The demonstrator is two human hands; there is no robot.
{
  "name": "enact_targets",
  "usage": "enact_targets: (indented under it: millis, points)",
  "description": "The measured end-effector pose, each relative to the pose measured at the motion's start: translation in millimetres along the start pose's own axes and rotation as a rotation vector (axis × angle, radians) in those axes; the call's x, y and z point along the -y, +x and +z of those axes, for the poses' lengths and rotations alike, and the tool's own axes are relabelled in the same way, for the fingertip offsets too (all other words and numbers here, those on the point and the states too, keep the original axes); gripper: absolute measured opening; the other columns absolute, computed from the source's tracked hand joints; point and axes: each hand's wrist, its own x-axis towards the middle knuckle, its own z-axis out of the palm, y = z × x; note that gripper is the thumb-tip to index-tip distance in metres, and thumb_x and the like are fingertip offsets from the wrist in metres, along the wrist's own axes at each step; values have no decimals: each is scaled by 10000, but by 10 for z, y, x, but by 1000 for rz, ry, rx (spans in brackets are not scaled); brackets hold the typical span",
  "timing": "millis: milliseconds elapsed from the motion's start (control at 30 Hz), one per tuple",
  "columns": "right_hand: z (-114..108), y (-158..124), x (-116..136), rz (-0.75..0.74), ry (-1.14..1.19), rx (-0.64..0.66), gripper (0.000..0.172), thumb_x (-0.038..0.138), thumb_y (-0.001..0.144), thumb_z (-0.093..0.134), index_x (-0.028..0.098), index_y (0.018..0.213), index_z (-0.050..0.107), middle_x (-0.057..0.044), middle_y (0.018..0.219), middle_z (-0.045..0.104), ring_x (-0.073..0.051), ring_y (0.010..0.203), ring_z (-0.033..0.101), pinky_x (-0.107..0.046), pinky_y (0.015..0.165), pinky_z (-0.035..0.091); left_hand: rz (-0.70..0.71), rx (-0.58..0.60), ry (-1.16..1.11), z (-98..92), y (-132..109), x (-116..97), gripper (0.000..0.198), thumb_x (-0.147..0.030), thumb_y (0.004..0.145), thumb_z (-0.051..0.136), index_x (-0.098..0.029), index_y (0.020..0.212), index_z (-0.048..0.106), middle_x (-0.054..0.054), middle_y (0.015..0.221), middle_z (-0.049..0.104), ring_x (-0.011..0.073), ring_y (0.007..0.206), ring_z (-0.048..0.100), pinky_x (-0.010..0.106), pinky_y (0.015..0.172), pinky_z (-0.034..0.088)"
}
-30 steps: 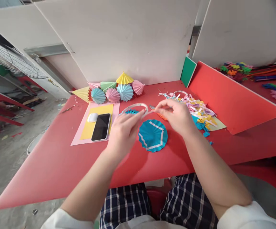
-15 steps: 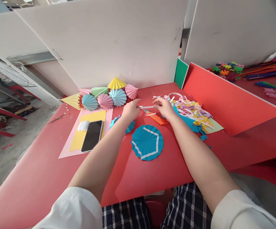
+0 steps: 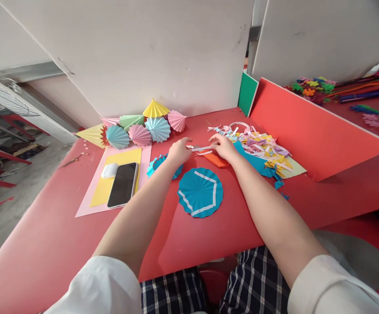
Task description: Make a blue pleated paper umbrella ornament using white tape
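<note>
A short white strip of tape [image 3: 201, 149] stretches between my two hands over the red table. Its left end is pinched in the fingers of my left hand [image 3: 180, 150], its right end in those of my right hand [image 3: 222, 147]. Just under the strip lies an orange utility knife [image 3: 216, 160], partly covered by it. Nearer to me a pleated blue paper disc [image 3: 199, 188] lies flat, with several white tape strips stuck around its edge and a gap at the upper left. Behind my left forearm another blue pleated paper piece [image 3: 157, 165] is partly hidden.
Several folded paper umbrellas [image 3: 157, 128] stand at the back left. A phone [image 3: 123, 185] and a white earbud case [image 3: 109, 170] rest on coloured paper sheets [image 3: 86, 203]. At right are paper scraps [image 3: 263, 146], a tape roll [image 3: 240, 125] and an upright red board [image 3: 313, 131].
The view has shifted slightly, so the table items appear a little to the left and higher. Both hands stay close together with the strip between them, now lower over the knife.
</note>
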Motion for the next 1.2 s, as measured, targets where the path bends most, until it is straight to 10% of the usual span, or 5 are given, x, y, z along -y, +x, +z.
enact_targets:
  millis: [1200]
  points:
    - [-6,-57,71,4,-27,13,230,111,776,451,222,952,546,-2,772,621,-143,718,577,-276,673,422,48,-68,70,64,-40,14,251,-259,721,567,-222,916,721,52,878,724,204,831,648,259,733,484]
